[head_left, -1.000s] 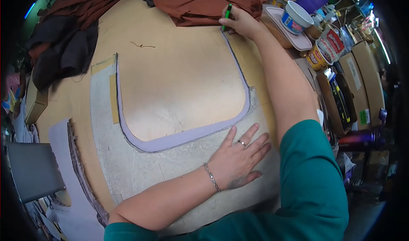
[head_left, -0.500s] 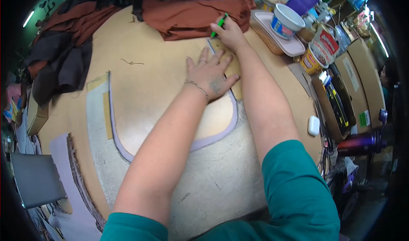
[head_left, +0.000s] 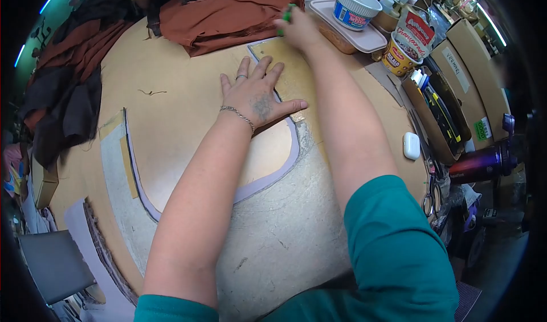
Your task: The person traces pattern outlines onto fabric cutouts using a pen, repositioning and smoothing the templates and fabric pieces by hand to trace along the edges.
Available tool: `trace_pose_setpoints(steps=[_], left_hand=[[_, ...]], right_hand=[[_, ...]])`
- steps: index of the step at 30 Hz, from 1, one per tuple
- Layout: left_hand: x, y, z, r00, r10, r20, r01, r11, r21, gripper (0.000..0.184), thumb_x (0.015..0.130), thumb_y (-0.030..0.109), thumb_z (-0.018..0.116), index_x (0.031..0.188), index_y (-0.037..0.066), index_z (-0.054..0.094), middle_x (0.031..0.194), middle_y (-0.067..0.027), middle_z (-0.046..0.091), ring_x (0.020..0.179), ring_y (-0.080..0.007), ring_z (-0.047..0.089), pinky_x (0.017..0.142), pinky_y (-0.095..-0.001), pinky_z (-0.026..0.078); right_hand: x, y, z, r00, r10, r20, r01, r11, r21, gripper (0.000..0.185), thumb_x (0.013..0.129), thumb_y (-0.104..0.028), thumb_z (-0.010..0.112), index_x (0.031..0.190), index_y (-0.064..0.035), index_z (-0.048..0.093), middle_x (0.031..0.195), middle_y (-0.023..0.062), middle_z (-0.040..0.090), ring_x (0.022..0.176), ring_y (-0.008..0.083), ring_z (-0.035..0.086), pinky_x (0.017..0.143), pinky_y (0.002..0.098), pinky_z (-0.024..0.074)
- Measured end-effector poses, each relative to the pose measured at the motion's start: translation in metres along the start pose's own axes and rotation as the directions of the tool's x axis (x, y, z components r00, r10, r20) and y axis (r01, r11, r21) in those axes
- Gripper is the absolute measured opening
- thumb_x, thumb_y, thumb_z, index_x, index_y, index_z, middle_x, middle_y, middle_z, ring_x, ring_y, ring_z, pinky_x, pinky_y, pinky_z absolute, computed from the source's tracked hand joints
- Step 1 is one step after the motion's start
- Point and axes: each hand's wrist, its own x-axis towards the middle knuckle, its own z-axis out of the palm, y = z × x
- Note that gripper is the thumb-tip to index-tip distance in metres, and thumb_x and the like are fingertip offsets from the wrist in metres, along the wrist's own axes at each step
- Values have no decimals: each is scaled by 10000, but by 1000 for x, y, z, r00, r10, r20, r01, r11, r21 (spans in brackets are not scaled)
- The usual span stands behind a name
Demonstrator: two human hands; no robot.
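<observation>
My left hand [head_left: 257, 97] lies flat with fingers spread, pressing on the inner edge of a large grey and tan pattern piece [head_left: 279, 231]. That piece has a U-shaped cut-out, and a strip of lavender fabric [head_left: 265, 189] shows along the curve. Beyond it, my right hand [head_left: 301, 30] is closed around a green pen [head_left: 287, 17], raised near the far end of the pattern piece and slightly blurred. The pen's tip is hard to make out.
Rust-brown cloth [head_left: 228, 23] is heaped at the far edge, with dark cloth [head_left: 62, 100] to the left. On the right are a lidded food container [head_left: 364, 36], paper cups, a pen box [head_left: 436, 117], a white earbud case [head_left: 411, 146] and scissors [head_left: 431, 199].
My right hand has lifted the pen away from the pattern piece's far corner, toward the right. My left hand stays on the piece, its thumb stretched further out. The whole view has shifted.
</observation>
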Motion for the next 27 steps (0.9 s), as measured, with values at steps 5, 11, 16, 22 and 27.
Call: trace_pose_setpoints(steps=[5, 11, 16, 22, 27], left_hand=[[1, 2, 0, 1000, -15, 12, 15, 1000, -10, 960, 541, 781, 462, 1291, 202, 312, 1375, -39, 222, 1277, -306, 142, 954, -606, 138], [0, 4, -2, 999, -20, 37, 19, 1000, 20, 961, 539, 774, 474, 1296, 207, 305, 1378, -40, 217, 1278, -305, 141, 956, -602, 140], [0, 4, -1, 999, -35, 10, 34, 998, 55, 940, 554, 760, 478, 1302, 222, 294, 1384, -20, 209, 1279, -283, 153, 955, -602, 147], [5, 5, 9, 999, -34, -14, 36, 988, 149, 916, 563, 753, 476, 1303, 248, 287, 1387, 7, 202, 1281, -261, 156, 952, -605, 162], [5, 7, 9, 999, -49, 10, 47, 987, 156, 905, 569, 743, 481, 1303, 251, 287, 1385, -7, 210, 1283, -263, 147, 948, -614, 156]], right_hand=[[-11, 40, -22, 963, 267, 36, -217, 690, 691, 207, 770, -163, 616, 827, -11, 488, 692, 69, 576, 562, 120, 554, 529, 259, 460], [-10, 47, -9, 998, 61, -25, -40, 860, 509, 187, 757, -175, 626, 784, -26, 517, 672, 62, 592, 585, 116, 573, 561, 256, 465], [-54, 25, -39, 994, -46, -100, 61, 988, 144, 190, 749, -211, 621, 790, -47, 536, 695, 128, 588, 639, 253, 580, 616, 327, 455], [-225, 6, -162, 993, -40, 106, 34, 997, 62, 148, 804, -179, 550, 841, -43, 504, 652, 133, 536, 578, 254, 536, 547, 316, 425], [-367, -19, -261, 980, 165, 115, -170, 985, 37, 104, 778, -29, 568, 862, -17, 508, 779, 97, 551, 681, 172, 554, 614, 256, 439]])
